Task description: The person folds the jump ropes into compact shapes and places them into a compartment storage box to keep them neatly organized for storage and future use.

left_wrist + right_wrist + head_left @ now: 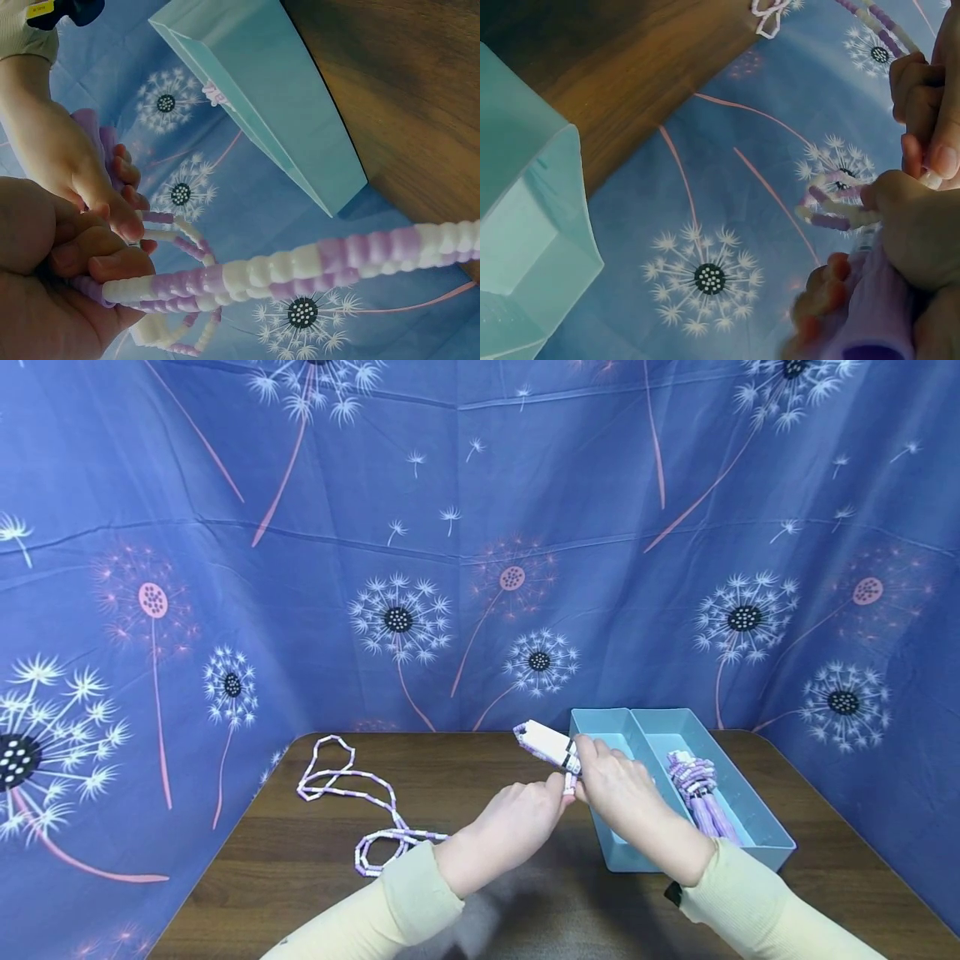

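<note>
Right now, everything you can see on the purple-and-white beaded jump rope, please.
The purple-and-white beaded jump rope looks like short plastic beads strung on a cord, in alternating colour runs. Most of it lies in loose loops on the brown wooden table, left of the hands. One end rises to the left hand, which pinches doubled strands. The right hand grips its white-and-purple handle, tilted up-left.

The tray (772, 839) is sitting on the right side of the counter (300, 877). A bundled rope (701, 793) is lying in its right part. The beaded rope (352, 793) is trailing over the counter on the left. Both hands, left hand (517, 822) and right hand (618, 785), are meeting just before the tray. A cloth wall (450, 568) is hanging behind everything.
</note>
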